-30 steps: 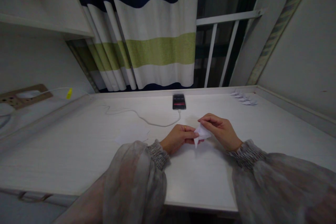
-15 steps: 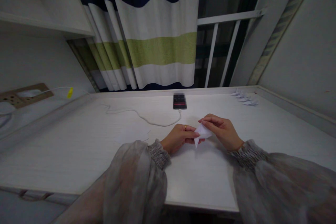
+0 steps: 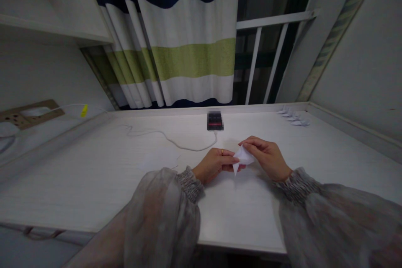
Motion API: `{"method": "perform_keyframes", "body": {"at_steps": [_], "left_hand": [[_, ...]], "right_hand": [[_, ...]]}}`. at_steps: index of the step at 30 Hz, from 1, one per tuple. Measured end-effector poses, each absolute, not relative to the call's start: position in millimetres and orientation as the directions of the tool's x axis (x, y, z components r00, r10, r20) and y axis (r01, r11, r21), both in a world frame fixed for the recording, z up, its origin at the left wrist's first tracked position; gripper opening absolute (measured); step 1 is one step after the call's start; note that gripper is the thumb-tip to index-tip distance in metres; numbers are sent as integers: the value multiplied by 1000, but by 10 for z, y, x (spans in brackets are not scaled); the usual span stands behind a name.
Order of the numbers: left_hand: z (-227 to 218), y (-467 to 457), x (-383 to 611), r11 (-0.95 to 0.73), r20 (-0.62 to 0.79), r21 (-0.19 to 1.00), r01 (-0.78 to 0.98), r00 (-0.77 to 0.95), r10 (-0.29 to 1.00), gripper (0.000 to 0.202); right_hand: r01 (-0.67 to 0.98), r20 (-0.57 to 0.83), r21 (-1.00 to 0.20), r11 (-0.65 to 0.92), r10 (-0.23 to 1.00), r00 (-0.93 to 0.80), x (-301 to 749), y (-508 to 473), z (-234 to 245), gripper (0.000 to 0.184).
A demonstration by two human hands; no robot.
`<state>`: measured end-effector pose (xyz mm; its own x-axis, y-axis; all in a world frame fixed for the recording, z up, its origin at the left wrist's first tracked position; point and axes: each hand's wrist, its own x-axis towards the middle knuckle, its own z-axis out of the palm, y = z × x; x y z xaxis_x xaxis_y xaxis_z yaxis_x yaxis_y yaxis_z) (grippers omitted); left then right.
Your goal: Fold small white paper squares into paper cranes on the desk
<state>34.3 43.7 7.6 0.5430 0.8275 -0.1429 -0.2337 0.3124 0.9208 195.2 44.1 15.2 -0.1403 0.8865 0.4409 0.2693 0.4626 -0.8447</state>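
A small folded white paper (image 3: pixel 245 155) with pointed ends is held between both hands, above the white desk (image 3: pixel 238 213). My left hand (image 3: pixel 216 164), with a ring on one finger, pinches its left side between thumb and fingers; one narrow point sticks down below the thumb. My right hand (image 3: pixel 267 157) pinches the upper tip of the paper between thumb and index finger. The fingers partly cover the folds. Several folded white paper cranes (image 3: pixel 293 118) stand in a row at the desk's far right corner.
A dark phone-like device (image 3: pixel 215 121) with a blurred screen lies near the desk's back edge. Its white cable (image 3: pixel 176 145) curves left across the desk. A wall socket (image 3: pixel 31 115) with plugs is at left. A striped curtain (image 3: pixel 194 58) hangs behind.
Both hands keep their hold on the paper. The right fingertips and the paper's upper tip have shifted very slightly up and right.
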Motion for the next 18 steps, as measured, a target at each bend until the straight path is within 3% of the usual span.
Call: {"method": "perform_keyframes", "body": {"at_steps": [10,18], "left_hand": [[28,466,353,288,-125,927,-239,529,840,23],[42,451,352,266,-105,938,-222,551,828,29]], "right_hand": [[341,348,-844,415,906,-241,1920,428,188,22],[264,269,-908,326,935,-231,1907,411,191,26]]}}
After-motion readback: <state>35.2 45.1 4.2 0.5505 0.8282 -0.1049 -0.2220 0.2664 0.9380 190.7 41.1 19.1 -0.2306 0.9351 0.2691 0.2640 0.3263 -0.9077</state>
